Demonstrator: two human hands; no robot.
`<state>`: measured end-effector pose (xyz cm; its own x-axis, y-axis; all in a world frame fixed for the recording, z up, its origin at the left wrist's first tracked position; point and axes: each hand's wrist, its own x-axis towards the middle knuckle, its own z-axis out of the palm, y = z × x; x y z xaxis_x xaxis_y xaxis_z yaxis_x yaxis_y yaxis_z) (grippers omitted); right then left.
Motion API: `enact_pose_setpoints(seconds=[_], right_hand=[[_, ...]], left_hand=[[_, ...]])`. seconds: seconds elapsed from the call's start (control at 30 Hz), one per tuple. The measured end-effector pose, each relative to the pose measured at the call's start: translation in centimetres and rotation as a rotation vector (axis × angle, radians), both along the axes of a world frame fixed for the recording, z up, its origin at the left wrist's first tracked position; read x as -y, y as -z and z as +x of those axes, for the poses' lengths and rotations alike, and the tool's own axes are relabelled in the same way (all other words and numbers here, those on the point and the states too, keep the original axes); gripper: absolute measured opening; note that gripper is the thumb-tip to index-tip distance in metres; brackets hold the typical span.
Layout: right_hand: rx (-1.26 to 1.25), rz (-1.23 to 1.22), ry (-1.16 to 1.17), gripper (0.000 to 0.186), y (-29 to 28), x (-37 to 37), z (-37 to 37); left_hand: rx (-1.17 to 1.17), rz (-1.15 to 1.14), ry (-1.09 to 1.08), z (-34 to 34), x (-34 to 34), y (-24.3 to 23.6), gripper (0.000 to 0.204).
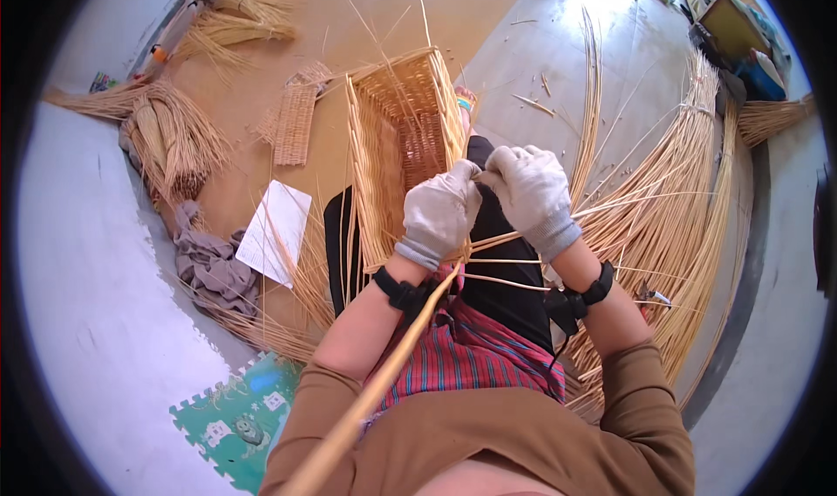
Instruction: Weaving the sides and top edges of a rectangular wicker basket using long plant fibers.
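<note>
A rectangular woven wicker basket stands between my legs, its open top facing me. My left hand, in a pale work glove, lies over the basket's right wall with its fingers curled closed. Just outside that wall my right hand, gloved too, is closed in a pinch, its fingertips close to the left hand's. What sits between the fingers is hidden. Several wicker strands stick out to the right from the basket's near corner, below my hands. One thick cane runs from that corner up toward me.
Long bundles of wicker spread over the floor at right, with another bundle at left. A woven panel, a white paper sheet, a grey cloth and a green foam mat lie to the left. Pliers rest at right.
</note>
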<state>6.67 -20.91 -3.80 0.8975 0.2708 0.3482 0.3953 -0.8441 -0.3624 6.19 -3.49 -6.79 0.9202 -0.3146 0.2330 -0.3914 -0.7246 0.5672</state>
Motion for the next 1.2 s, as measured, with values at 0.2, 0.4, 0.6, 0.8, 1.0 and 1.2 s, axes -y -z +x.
enact_pose_setpoints(seconds=[0.2, 0.4, 0.6, 0.8, 1.0, 1.2], right_hand=[[-0.128, 0.500, 0.110, 0.018, 2.7, -0.3, -2.0], [-0.333, 0.534, 0.101, 0.028, 3.8, -1.0, -0.6], [-0.696, 0.984, -0.039, 0.055, 8.0, -2.4, 1.6], [-0.854, 1.007, -0.065, 0.052, 9.6, -2.5, 3.1], [-0.847, 0.666, 0.004, 0.058, 7.3, -3.1, 4.3], [-0.861, 0.890, -0.077, 0.052, 8.5, -2.8, 3.2]], left_hand=[[0.087, -0.173, 0.076, -0.2, -0.3, 0.2, 0.017], [-0.392, -0.698, -0.062, -0.3, -2.1, -0.3, 0.010], [-0.409, -0.483, -0.218, 0.1, -3.2, -0.9, 0.011], [-0.455, -0.379, -0.217, 0.8, -3.9, -0.6, 0.011], [-0.498, -0.343, -0.193, 2.0, -3.8, -0.3, 0.011], [-0.882, -0.939, -0.088, 1.0, -6.0, 2.8, 0.017]])
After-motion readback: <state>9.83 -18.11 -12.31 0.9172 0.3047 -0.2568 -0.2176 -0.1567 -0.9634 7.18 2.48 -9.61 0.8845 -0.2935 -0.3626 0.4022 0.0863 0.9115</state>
